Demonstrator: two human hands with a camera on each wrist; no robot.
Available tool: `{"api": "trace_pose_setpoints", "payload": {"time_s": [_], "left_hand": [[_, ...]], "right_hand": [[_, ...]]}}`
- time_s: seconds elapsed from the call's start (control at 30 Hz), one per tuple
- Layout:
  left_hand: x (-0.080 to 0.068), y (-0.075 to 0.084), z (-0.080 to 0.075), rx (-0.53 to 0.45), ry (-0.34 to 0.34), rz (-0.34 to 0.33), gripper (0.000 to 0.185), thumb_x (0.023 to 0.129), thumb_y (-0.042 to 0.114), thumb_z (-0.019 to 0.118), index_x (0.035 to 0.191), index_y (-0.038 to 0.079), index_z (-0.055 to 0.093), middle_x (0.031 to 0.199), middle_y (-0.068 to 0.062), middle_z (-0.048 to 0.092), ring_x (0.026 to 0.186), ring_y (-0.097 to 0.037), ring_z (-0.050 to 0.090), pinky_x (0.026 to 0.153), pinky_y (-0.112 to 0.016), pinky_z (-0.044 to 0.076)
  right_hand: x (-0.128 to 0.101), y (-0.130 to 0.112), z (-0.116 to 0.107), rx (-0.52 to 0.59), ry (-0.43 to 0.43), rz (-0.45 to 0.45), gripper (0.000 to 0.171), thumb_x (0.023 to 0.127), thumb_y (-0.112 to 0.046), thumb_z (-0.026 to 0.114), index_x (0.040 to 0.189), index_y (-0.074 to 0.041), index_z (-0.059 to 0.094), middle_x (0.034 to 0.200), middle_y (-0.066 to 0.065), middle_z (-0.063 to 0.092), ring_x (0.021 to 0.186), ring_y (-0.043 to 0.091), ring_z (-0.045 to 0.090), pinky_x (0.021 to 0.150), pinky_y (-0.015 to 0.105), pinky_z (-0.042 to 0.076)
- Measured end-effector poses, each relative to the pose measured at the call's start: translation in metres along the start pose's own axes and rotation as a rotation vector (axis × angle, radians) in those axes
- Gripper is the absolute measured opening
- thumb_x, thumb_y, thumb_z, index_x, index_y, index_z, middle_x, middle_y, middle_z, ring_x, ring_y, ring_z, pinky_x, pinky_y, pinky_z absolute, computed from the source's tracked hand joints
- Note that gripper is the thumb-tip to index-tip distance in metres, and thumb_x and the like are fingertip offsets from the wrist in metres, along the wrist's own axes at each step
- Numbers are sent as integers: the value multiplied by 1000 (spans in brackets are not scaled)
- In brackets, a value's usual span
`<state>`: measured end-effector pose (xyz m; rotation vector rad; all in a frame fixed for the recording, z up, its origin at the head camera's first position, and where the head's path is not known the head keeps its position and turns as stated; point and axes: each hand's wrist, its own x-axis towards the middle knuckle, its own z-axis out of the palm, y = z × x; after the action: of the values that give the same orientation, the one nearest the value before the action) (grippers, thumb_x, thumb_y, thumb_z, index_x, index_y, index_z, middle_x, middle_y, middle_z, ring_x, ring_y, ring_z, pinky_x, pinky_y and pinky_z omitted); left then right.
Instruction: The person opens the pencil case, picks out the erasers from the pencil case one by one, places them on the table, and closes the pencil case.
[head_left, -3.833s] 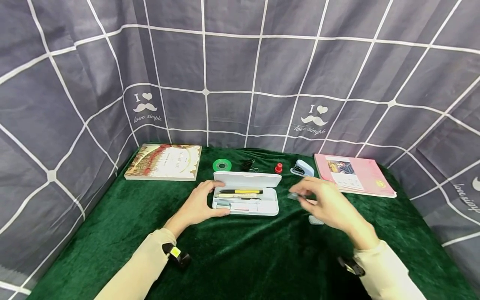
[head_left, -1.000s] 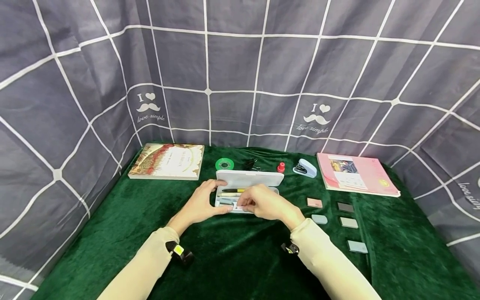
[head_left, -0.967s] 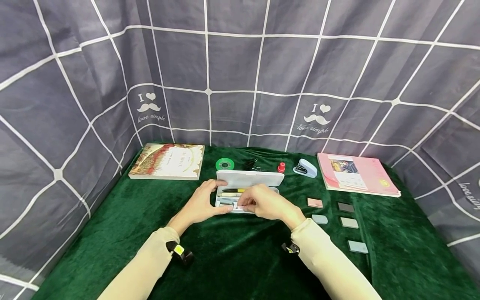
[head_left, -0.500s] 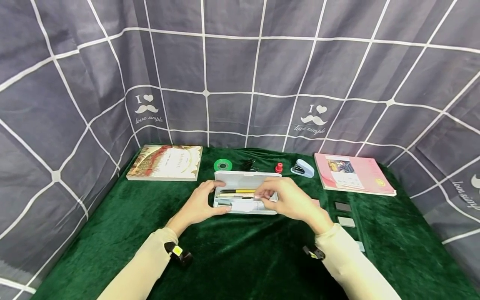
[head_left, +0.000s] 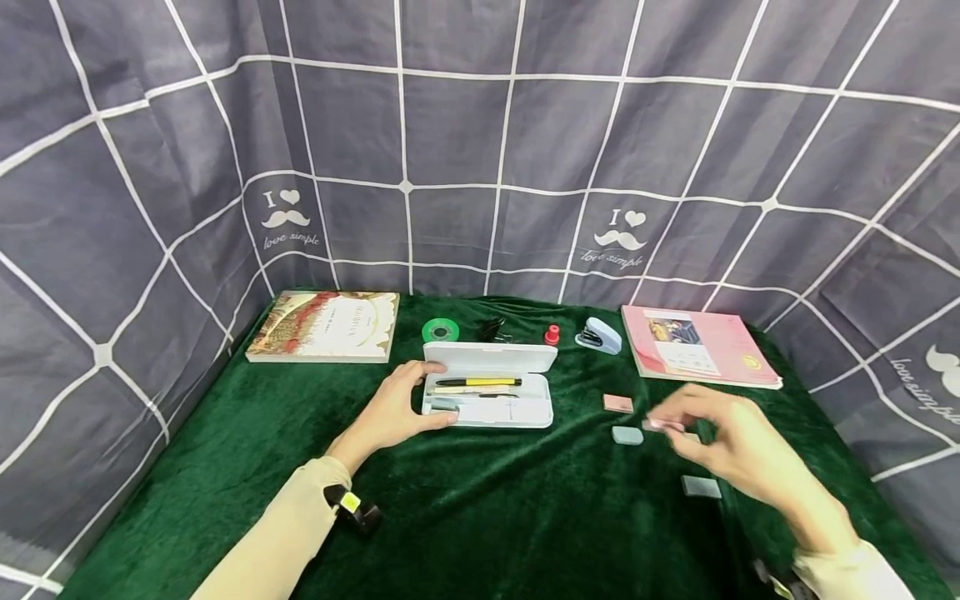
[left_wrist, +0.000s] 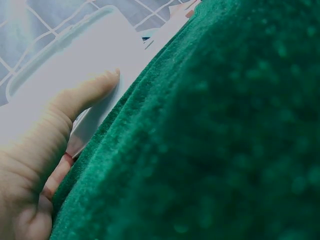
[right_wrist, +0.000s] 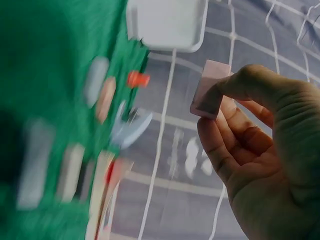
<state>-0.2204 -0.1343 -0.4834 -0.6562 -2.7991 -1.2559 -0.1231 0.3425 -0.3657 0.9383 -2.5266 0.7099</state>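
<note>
My left hand grips the left end of an open white pencil case, thumb at the front edge and fingers behind. Inside lie a yellow-and-black pen, other slim writing tools and a greyish piece at the front left. In the right wrist view, my right hand pinches a small pale pink eraser between thumb and fingertips. The head view has that hand at the right, above the cloth, partly covering a pale block. Near it lie a pink block, a pale grey-blue block and another grey-blue block.
Behind the case stand a green tape roll, black binder clips, a red-capped item and a light blue stapler. A book lies back left, a pink notebook back right. Dark green cloth covers the table.
My right hand has lifted the pink eraser out of the case's front compartment and carried it right, over the blocks. Earlier it held a greyish piece. My left hand has stayed on the case.
</note>
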Motion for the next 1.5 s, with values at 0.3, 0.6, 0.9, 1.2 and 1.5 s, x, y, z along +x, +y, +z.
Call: {"api": "trace_pose_setpoints", "payload": {"time_s": [0.3,0.6,0.9,1.2,1.5], "left_hand": [[-3,-2,-5,-3,12,-13,81,88,51,95,155,18,62,156,-8,59,139,-37,59,117,-63,49],[-1,-3,-4,-1,13,1,82,89,53,93,155,17,61,155,-9,59,138,-37,60,116,-63,49],[-2,-3,-4,-3,13,-4,82,89,53,93,156,17,61,156,-10,59,139,-37,60,116,-64,49],[0,-5,-3,-8,13,5,81,89,53,93,155,18,61,155,-8,60,137,-37,60,115,-64,49],[1,-1,0,-13,-9,-5,82,89,54,94,155,19,61,156,-8,59,139,-36,60,116,-62,50]], "right_hand": [[-71,10,-6,12,-24,42,62,69,19,94,103,-32,81,101,-19,73,84,-4,65,74,11,50],[-115,25,18,122,-108,53,60,71,16,95,104,-32,78,94,-15,69,78,-3,61,65,16,46],[-102,24,13,166,-190,57,49,79,12,93,103,-29,81,97,-17,70,81,-1,66,65,16,48],[-14,-2,13,61,-93,0,54,81,4,96,118,-32,80,108,-19,75,87,1,68,75,12,52],[84,-37,64,134,-83,-99,32,90,5,88,116,-13,83,111,-3,81,91,7,78,81,33,66]]}}
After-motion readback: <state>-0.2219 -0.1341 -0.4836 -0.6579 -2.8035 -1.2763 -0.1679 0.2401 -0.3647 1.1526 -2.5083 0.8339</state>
